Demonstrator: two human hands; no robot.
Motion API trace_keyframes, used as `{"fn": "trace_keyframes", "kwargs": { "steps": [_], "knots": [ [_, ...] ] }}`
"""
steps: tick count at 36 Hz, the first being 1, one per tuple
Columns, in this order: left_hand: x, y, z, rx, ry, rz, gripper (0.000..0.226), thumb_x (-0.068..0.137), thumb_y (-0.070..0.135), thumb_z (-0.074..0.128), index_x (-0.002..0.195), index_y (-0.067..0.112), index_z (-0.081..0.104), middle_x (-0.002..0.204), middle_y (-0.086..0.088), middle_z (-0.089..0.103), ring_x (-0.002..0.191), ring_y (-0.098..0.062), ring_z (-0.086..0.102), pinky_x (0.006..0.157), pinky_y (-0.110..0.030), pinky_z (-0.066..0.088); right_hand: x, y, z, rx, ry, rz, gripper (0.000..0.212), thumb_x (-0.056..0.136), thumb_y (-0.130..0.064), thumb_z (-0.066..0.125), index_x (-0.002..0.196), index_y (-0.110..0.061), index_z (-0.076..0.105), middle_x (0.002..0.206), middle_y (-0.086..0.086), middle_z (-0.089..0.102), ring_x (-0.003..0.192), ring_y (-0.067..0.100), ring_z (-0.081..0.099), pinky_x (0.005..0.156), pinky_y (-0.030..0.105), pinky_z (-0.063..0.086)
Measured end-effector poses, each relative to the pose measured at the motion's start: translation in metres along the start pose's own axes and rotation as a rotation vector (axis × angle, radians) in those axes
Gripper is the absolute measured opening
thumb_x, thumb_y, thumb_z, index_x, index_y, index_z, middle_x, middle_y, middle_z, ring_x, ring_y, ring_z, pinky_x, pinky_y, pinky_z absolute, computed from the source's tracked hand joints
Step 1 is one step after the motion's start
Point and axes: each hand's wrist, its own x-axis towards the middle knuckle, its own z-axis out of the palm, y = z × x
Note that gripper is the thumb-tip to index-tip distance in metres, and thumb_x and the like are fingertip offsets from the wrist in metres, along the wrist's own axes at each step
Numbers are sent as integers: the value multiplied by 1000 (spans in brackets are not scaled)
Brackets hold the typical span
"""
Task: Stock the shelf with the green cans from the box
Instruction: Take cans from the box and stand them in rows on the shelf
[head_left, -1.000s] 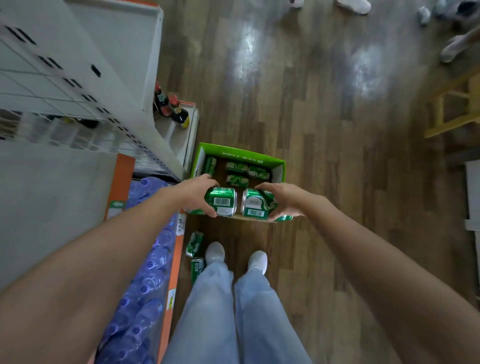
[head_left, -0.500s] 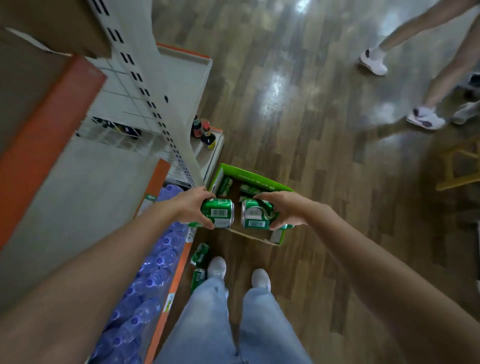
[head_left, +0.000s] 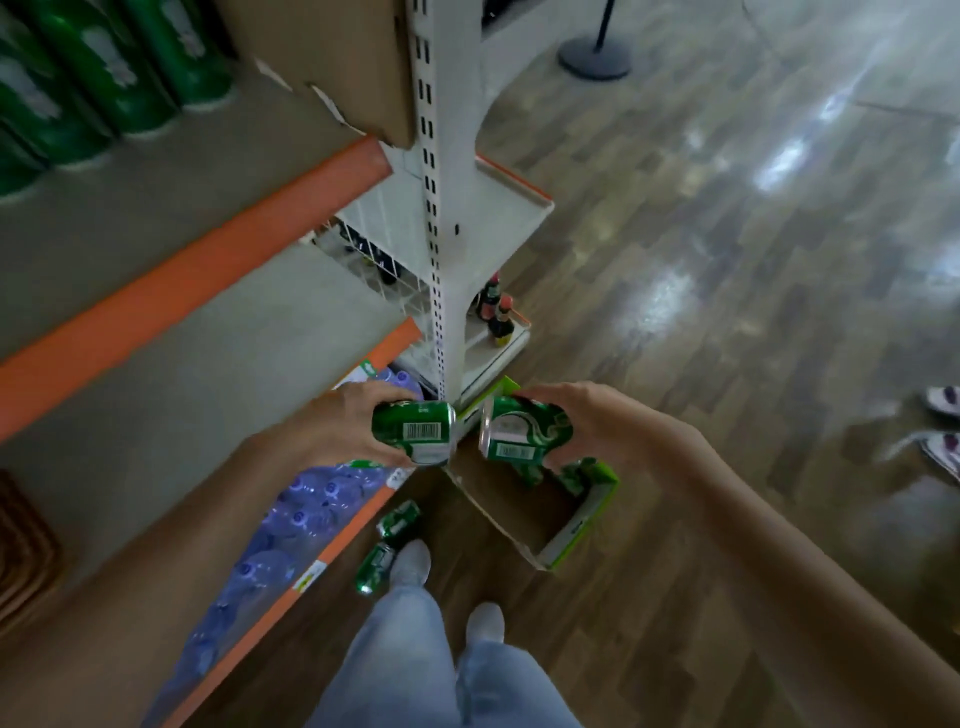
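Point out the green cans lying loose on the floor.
The two cans beside the left shoe; others are held, boxed or shelved.

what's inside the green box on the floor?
A few green cans lie at the far end of the box; the near end is bare cardboard. The right hand and its held can cover the rest, so no exact count.

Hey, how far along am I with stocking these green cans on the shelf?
Done: a row of green cans, blurred, already stands on the upper shelf. In hand: the left hand grips one can and the right hand a second can, both held above the box. Left: a few cans lie in the box, and two loose cans lie on the floor by the shoe.
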Motion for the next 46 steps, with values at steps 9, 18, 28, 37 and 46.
{"fn": "trace_keyframes", "kwargs": {
  "steps": [9, 18, 28, 37, 46],
  "knots": [
    [-58, 0, -33, -104, 272, -48, 70, 52, 39, 88, 115, 31, 58, 105, 12, 61, 98, -11, 59, 88, -37, 49, 9, -48, -45, -90, 73, -228, 79, 75, -25, 77, 143, -26, 36, 132, -2, 55, 113, 14, 55, 84, 20, 40],
    [-102, -17, -84, -145, 490, -94, 81, 35, 63, 66, 110, 31, 59, 98, 27, 57, 93, -4, 58, 82, -20, 46, 40, -111, -88, -119, 89, -359, 84, 72, -23, 79, 142, -36, 35, 127, -8, 56, 102, 5, 49, 88, 26, 42],
    [-146, -44, -145, -171, 626, -129, 69, 35, 65, 68, 100, 50, 51, 101, 29, 56, 95, 9, 55, 81, -14, 44, 82, -177, -127, -166, 145, -503, 85, 70, -27, 80, 141, -38, 34, 130, -10, 52, 108, 8, 52, 86, 25, 45],
    [-172, -68, -174, -94, 727, -213, 84, 37, 69, 67, 114, 39, 54, 110, 17, 56, 105, -8, 55, 93, -32, 46, 112, -221, -147, -162, 91, -597, 86, 74, -28, 78, 143, -43, 28, 139, -13, 45, 120, 6, 46, 98, 27, 42],
    [-164, -84, -194, -161, 750, -347, 95, 33, 68, 70, 120, 31, 56, 117, 12, 58, 109, -10, 56, 96, -38, 47, 151, -249, -167, -154, 14, -714, 85, 73, -19, 79, 141, -41, 33, 134, -16, 44, 118, 2, 45, 95, 21, 41]
  ]
}}
